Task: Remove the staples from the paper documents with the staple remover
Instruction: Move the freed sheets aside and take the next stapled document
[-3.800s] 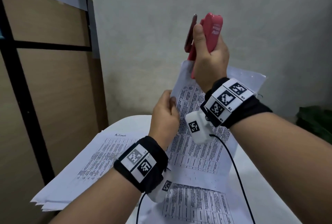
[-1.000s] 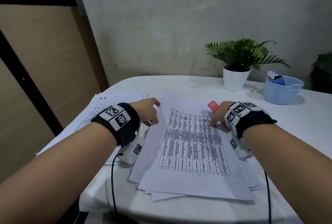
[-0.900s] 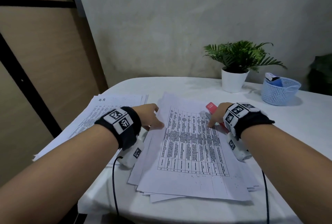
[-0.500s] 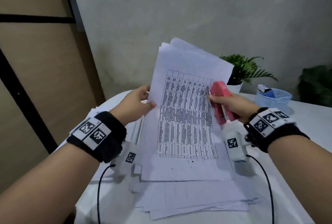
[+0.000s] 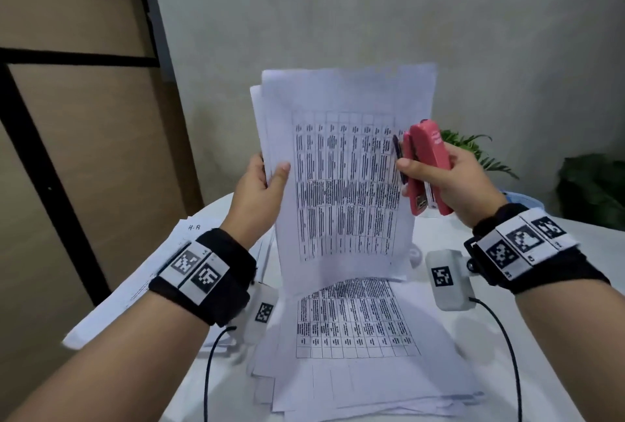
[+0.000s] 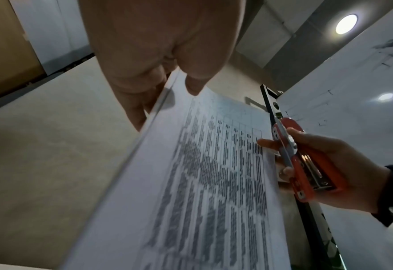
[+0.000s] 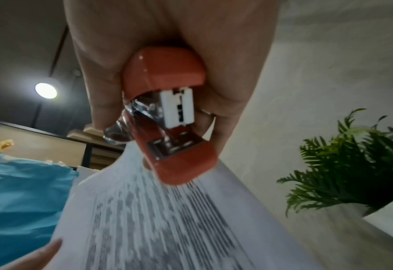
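A stapled document (image 5: 345, 164) of printed tables stands upright in front of me, above the table. My left hand (image 5: 260, 195) pinches its left edge between thumb and fingers, also seen in the left wrist view as the left hand (image 6: 158, 60) on the document (image 6: 214, 182). My right hand (image 5: 443, 181) grips a red staple remover (image 5: 427, 164) held upright at the document's right edge, its thumb on the paper. The right wrist view shows the staple remover (image 7: 167, 117) end-on in the right hand (image 7: 167, 45), over the document (image 7: 167, 219). No staple is visible.
More printed sheets (image 5: 358, 323) lie in a loose stack on the white table (image 5: 541, 371) below the hands. A second paper stack (image 5: 142, 286) lies at the left. A potted plant (image 5: 473, 151) stands behind my right hand; a wooden panel is at the left.
Both hands have raised the top document from lying flat on the stack to standing upright. My right hand picked the red staple remover up off the table and brought it to the right edge.
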`<state>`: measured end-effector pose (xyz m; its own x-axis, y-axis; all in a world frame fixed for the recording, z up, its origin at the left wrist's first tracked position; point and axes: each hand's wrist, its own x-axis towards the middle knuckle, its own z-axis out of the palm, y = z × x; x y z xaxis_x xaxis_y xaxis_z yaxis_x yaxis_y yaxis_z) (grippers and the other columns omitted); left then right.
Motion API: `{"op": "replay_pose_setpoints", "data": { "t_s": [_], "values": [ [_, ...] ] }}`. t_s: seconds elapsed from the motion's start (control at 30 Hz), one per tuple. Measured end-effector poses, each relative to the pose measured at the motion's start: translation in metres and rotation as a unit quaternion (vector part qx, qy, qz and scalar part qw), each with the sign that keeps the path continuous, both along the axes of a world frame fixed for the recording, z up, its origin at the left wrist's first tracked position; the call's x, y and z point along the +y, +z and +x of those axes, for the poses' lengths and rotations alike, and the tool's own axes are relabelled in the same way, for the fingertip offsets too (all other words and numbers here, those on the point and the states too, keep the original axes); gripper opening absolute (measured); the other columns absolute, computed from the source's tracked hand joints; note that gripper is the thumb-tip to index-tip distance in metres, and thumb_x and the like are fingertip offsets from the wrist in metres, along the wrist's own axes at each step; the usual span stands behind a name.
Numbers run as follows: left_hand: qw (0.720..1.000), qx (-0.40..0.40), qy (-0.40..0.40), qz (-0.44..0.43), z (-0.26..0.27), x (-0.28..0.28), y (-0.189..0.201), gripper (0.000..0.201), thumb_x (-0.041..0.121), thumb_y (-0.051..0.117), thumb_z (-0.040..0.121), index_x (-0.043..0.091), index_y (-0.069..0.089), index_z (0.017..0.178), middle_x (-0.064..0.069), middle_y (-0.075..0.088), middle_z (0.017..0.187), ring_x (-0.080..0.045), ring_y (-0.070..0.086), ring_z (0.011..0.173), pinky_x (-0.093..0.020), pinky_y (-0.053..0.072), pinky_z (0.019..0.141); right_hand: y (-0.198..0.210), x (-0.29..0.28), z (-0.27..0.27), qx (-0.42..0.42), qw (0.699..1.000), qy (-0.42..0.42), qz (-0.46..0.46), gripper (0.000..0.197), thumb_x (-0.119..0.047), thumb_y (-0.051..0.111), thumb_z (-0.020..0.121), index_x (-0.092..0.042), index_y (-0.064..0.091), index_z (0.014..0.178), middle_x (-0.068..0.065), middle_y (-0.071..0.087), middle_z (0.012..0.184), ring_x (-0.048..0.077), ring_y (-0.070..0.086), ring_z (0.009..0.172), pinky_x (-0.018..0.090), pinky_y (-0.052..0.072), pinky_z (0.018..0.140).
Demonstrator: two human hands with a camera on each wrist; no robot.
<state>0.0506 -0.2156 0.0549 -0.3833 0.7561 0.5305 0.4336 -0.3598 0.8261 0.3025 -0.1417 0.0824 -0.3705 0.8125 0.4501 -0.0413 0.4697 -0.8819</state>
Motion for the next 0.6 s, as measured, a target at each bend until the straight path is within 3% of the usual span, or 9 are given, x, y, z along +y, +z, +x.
{"op": "replay_pose_setpoints", "data": {
  "t_s": [0.13, 0.23, 0.27, 0.33, 0.47, 0.6],
  "values": [
    [1.0, 0.001, 0.008, 0.015, 0.008, 0.001, 0.002, 0.027, 0.03, 0.045, 0.098, 0.014, 0.038, 0.119, 0.004, 0.059, 0.113, -0.01, 0.059, 0.098, -0.022, 0.047, 0.08, 0.0, -0.009, -0.004, -0.025, 0.999, 0.026, 0.005, 0.032, -0.03, 0.073, 0.065, -0.02, 0.063, 0.094, -0.006, 0.069, 0.066, 0.017, 0.064, 0.059, 0.026, 0.055, 0.06],
    [1.0, -0.02, -0.001, 0.011, 0.012, 0.009, 0.003, 0.031, 0.023, 0.043, 0.1, 0.012, 0.035, 0.128, 0.006, 0.057, 0.116, -0.001, 0.057, 0.097, -0.008, 0.045, 0.075, -0.003, -0.012, -0.006, 0.004, 0.999, 0.037, -0.006, 0.034, -0.031, 0.075, 0.063, -0.017, 0.062, 0.091, -0.005, 0.066, 0.067, 0.016, 0.063, 0.058, 0.03, 0.053, 0.06],
    [0.999, -0.03, -0.011, 0.008, 0.013, 0.012, 0.004, 0.031, 0.021, 0.042, 0.1, 0.013, 0.034, 0.129, 0.005, 0.057, 0.119, -0.002, 0.057, 0.1, -0.011, 0.046, 0.083, -0.004, -0.012, -0.006, 0.02, 0.999, 0.044, -0.013, 0.039, -0.033, 0.076, 0.059, -0.017, 0.061, 0.091, -0.006, 0.066, 0.067, 0.015, 0.063, 0.056, 0.029, 0.053, 0.058],
    [0.998, -0.054, -0.03, 0.0, 0.016, 0.019, 0.007, 0.03, 0.019, 0.042, 0.1, 0.014, 0.034, 0.129, 0.002, 0.057, 0.123, -0.011, 0.057, 0.11, -0.029, 0.046, 0.099, -0.005, -0.009, -0.004, 0.056, 0.996, 0.063, -0.025, 0.055, -0.041, 0.081, 0.05, -0.015, 0.06, 0.094, -0.008, 0.067, 0.067, 0.015, 0.063, 0.054, 0.03, 0.056, 0.057],
    [0.994, -0.1, -0.051, -0.012, 0.02, 0.029, 0.009, 0.023, 0.017, 0.041, 0.1, 0.016, 0.034, 0.122, -0.004, 0.057, 0.125, -0.019, 0.057, 0.114, -0.042, 0.044, 0.103, -0.004, -0.002, 0.002, 0.124, 0.987, 0.082, -0.065, 0.077, -0.05, 0.089, 0.034, -0.016, 0.059, 0.097, -0.003, 0.065, 0.07, 0.019, 0.063, 0.051, 0.027, 0.054, 0.054],
    [0.993, -0.097, -0.057, -0.021, 0.021, 0.039, 0.006, 0.017, 0.018, 0.04, 0.1, 0.019, 0.043, 0.117, -0.003, 0.06, 0.125, -0.021, 0.057, 0.117, -0.047, 0.042, 0.105, 0.0, 0.0, 0.003, 0.145, 0.984, 0.071, -0.08, 0.06, -0.039, 0.078, 0.051, -0.013, 0.058, 0.101, 0.002, 0.062, 0.078, 0.018, 0.063, 0.05, 0.022, 0.051, 0.05]
  ]
}}
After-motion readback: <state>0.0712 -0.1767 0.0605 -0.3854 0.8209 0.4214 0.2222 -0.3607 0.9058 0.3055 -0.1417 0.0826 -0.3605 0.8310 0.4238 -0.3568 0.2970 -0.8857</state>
